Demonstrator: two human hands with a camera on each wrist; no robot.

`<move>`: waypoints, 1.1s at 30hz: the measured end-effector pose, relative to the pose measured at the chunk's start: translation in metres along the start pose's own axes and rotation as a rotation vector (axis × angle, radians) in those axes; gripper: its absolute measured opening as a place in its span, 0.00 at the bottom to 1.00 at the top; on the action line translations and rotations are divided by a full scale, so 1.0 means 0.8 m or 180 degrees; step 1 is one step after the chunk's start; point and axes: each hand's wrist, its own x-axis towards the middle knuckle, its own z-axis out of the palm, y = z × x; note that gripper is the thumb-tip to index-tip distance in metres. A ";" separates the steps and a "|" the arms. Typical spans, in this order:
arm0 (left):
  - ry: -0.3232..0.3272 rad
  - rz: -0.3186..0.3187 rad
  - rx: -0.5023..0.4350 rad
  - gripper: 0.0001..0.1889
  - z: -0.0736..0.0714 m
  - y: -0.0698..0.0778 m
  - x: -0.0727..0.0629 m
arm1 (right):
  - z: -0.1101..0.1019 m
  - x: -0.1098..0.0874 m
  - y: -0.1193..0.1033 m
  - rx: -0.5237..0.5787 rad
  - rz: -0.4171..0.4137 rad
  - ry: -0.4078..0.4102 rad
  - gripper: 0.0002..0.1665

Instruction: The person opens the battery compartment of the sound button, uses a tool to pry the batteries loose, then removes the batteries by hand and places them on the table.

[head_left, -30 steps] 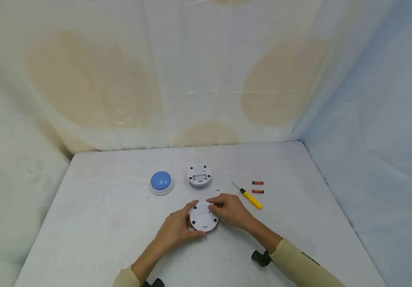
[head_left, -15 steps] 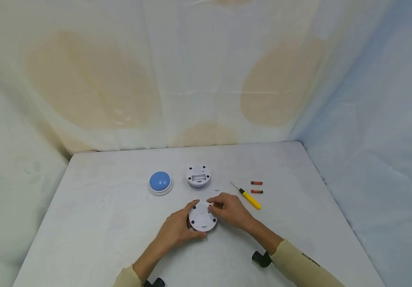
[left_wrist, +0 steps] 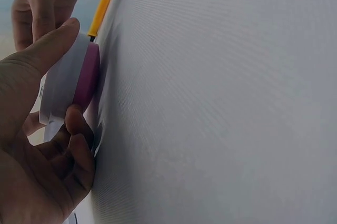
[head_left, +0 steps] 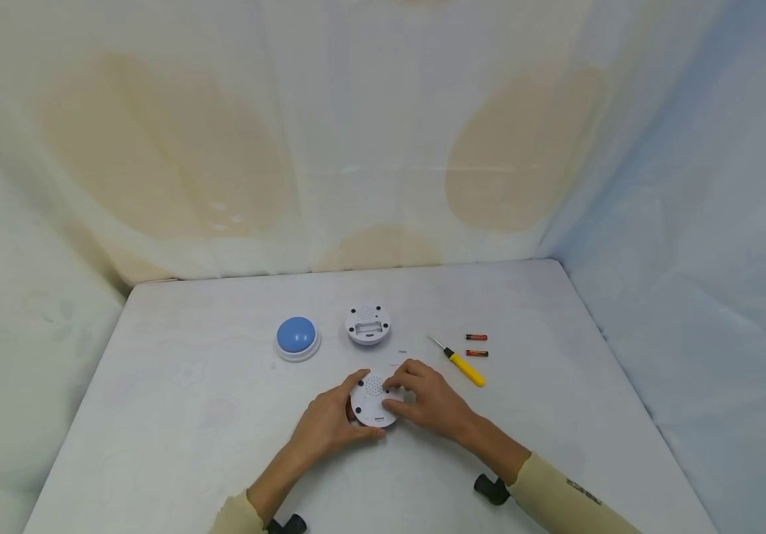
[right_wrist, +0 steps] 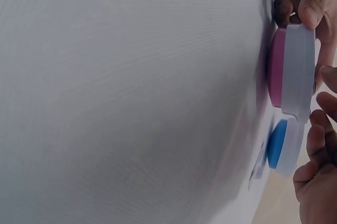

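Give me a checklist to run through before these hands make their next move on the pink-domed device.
1. Left hand grips the white-and-pink device: ok, at its edge.
2. Pink dome faces down, underside up: ok.
3. Whole underside visible: not ok, the right hand covers part of it.
4. Dome resting firmly on the table: cannot tell, the contact is unclear.
5. Yellow-handled screwdriver free to pick up: ok, it lies on the table beyond the right hand.
6. Battery bay of the other upturned device covered: not ok, it is open.
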 end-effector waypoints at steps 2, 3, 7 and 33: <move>-0.0006 0.0001 -0.0001 0.54 0.000 0.000 0.000 | 0.000 -0.001 0.000 -0.0020 0.0006 -0.0018 0.15; -0.0013 -0.0004 0.0002 0.54 0.000 0.000 0.000 | -0.001 -0.001 0.001 -0.0032 0.0015 -0.0020 0.15; -0.0022 -0.0030 -0.0003 0.55 -0.001 0.000 0.000 | -0.002 -0.003 0.004 -0.0061 0.0081 0.0019 0.16; 0.0034 0.0004 -0.0069 0.56 -0.004 -0.001 -0.002 | 0.001 0.003 -0.007 -0.0572 -0.0491 -0.0373 0.15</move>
